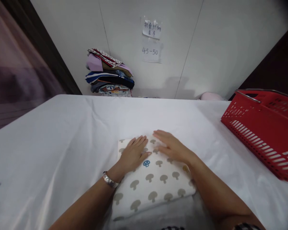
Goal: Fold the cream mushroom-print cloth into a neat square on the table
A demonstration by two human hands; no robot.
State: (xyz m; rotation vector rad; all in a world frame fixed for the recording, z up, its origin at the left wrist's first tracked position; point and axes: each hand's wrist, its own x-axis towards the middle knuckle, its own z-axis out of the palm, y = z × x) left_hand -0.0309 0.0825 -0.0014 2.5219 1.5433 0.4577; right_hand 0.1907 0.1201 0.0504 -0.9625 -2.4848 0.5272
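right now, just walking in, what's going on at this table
A person has a folded white cloth with a mushroom print in front of them on a white-covered table. The left hand lies flat on its far part, and the right hand is over it just alongside, fingers spread; whether its whole palm touches is hard to tell. A red basket stands on the table at the right, and a pile of folded fabrics shows beyond the far edge.
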